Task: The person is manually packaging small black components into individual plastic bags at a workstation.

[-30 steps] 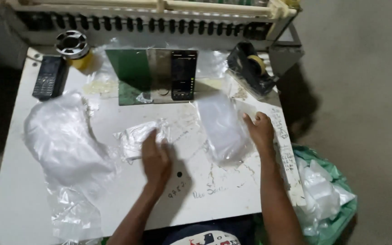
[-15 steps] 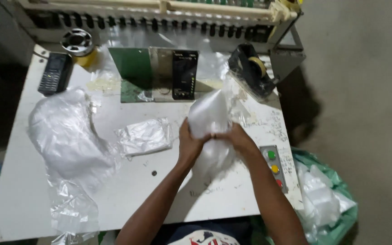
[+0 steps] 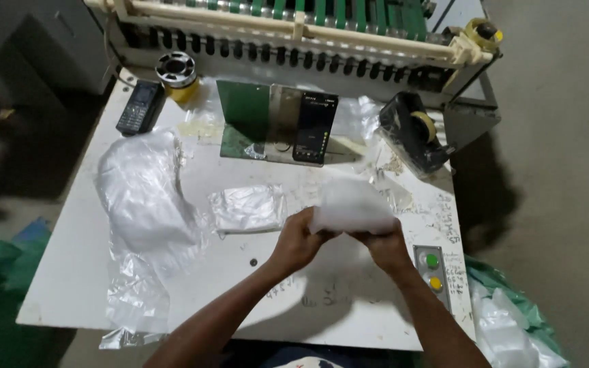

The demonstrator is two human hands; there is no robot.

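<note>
Head view shows us both hands closed on a white plastic-wrapped bundle (image 3: 352, 204), lifted just above the white worktable (image 3: 69, 272): our left hand (image 3: 298, 242) pinches its lower left corner, our right hand (image 3: 386, 245) clamps the lower right edge, so the bundle stands up between them, probably to keep the loose film taut and off the surface. Just left of our left hand lies a small flat clear bag (image 3: 248, 208), and beyond that a large heap of crumpled clear plastic (image 3: 144, 197) trails toward the table's near edge. Beside our right wrist sits a control panel with a green and a yellow button (image 3: 433, 271). Farther back we see a black tape dispenser (image 3: 414, 133), a dark upright device against a green plate (image 3: 315, 129), a black handset (image 3: 139, 107) and a tape roll (image 3: 176, 70).
</note>
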